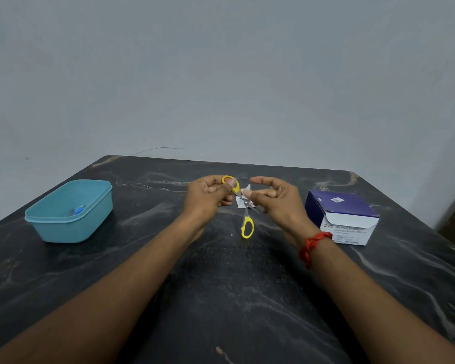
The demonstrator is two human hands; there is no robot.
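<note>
Nearest you, the red thread (313, 244) circles your right wrist. Over the dark bench (221, 298) the yellow scissors (245, 204) hang open, one loop dangling toward you. Your left hand (208, 194) curls round the far loop. Your right hand (276, 198) pinches a white swab (246, 191) right at the blades, forefinger stretched out. Teal tub (71, 229) sits far left, swab box (344, 208) far right.

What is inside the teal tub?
Inside the tub, a small blue and grey item lies on the floor, too small to identify. The tub's near wall hides part of its floor.
</note>
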